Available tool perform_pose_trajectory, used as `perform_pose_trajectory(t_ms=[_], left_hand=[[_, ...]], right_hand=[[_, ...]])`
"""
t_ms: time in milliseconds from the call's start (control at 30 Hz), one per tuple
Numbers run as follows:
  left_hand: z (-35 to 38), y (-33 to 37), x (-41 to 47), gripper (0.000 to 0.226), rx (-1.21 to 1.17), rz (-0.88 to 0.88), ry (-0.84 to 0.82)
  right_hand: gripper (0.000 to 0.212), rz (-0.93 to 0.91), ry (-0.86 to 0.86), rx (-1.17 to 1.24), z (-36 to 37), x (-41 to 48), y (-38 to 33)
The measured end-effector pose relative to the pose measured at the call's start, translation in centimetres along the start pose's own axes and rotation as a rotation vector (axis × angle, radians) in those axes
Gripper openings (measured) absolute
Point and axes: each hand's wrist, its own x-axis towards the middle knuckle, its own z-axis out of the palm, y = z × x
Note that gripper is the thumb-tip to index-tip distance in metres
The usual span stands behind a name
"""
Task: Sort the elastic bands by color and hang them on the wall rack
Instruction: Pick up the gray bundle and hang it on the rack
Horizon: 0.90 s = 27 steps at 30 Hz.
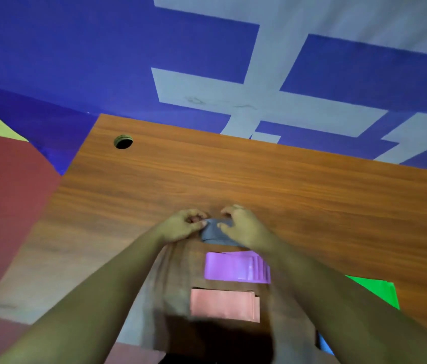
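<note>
"Band, grey [216, 232]: position?"
"Just beyond purple stack [229, 266], over table [259, 179]. Long axis left-right. Left hand [181, 225] pinches left end, right hand [244, 227] pinches right end; both equally near."

The purple band [230, 266] has its right end hidden under the right forearm [317, 290]; beyond the purple band, the grey band [213, 232] is covered at both ends by the left hand [181, 225] and right hand [245, 228]; right of the purple band, that forearm hides part of the green band [380, 288]; nearer than the purple band, a blue sliver [325, 346] is too small to identify.
</note>
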Motion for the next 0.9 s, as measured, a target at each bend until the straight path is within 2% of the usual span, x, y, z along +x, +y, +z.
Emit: perform_pose_trajectory(t_ms=[167,367,600,733,900], left_hand=[[-0.6,-0.6,0.6,0.033,0.061,-0.014,-0.089],[-0.2,-1.2,1.2,0.025,0.061,0.038,-0.068],[0.1,-1.0,1.4,0.028,0.284,0.070,-0.089],[-0.2,1.0,0.8,0.027,0.321,0.054,-0.098],[-2.3,6.3,0.0,0.024,0.311,0.123,-0.064]], right_hand=[[0.044,0.095,-0.036,-0.063,1.5,0.8,-0.1],[0.044,0.105,0.022,-0.172,2.6,0.8,0.0],[0.025,0.091,0.039,-0.212,3.1,0.1,-0.5],[0.020,0.054,0.027,-0.150,1.3,-0.5,-1.0],[0.016,0.020,-0.005,-0.080,-4.2,-1.6,-2.0]])
